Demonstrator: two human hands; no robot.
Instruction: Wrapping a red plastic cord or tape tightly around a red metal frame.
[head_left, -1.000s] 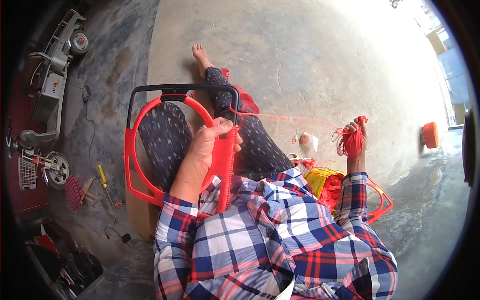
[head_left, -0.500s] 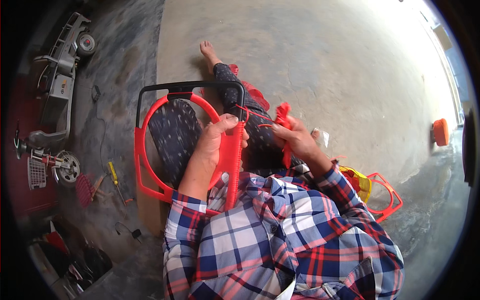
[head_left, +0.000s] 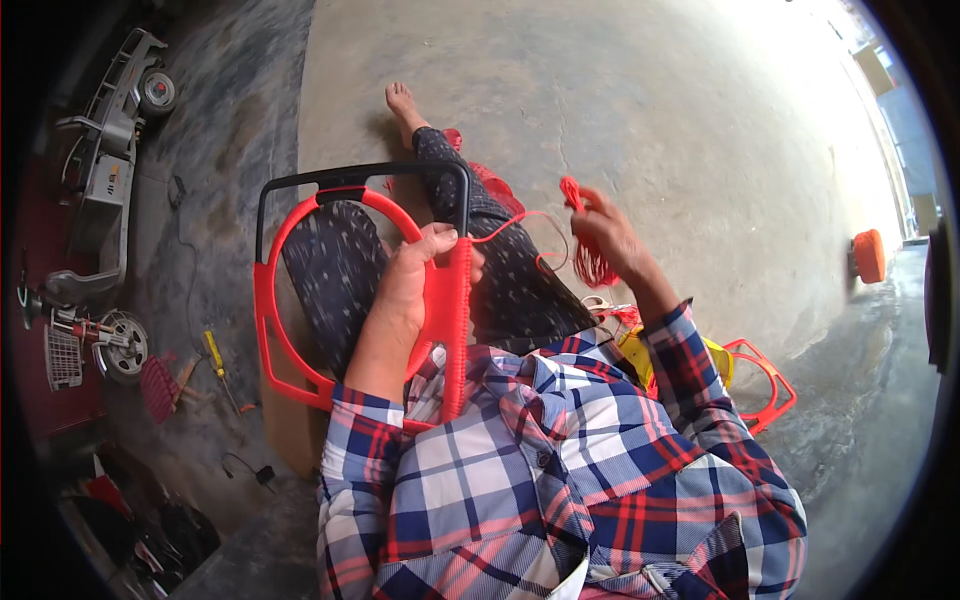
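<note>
My left hand [head_left: 408, 285] is closed round the side bar of a red plastic frame [head_left: 456, 340], which has a round opening and a black top handle [head_left: 365, 174]. Red cord is wound closely along that bar. Out to the right, my right hand [head_left: 608, 238] holds a looped bundle of red cord [head_left: 590, 264], its top sticking up past the fingers and its loops hanging below. A slack strand of cord [head_left: 520, 215] curves from the frame's upper corner toward the bundle. The frame rests over my lap and bent leg.
Beside my right arm lie a yellow item [head_left: 716, 362], another red frame [head_left: 772, 398] and scissors [head_left: 594, 303]. An orange-red block-like object [head_left: 868, 257] stands far right. On the left floor are a yellow-handled screwdriver [head_left: 214, 352] and a small vehicle [head_left: 110, 180].
My right hand has moved right and away from the frame with the cord bundle, whose loops now hang down. The strand to the frame is longer and slack. My left hand keeps its grip.
</note>
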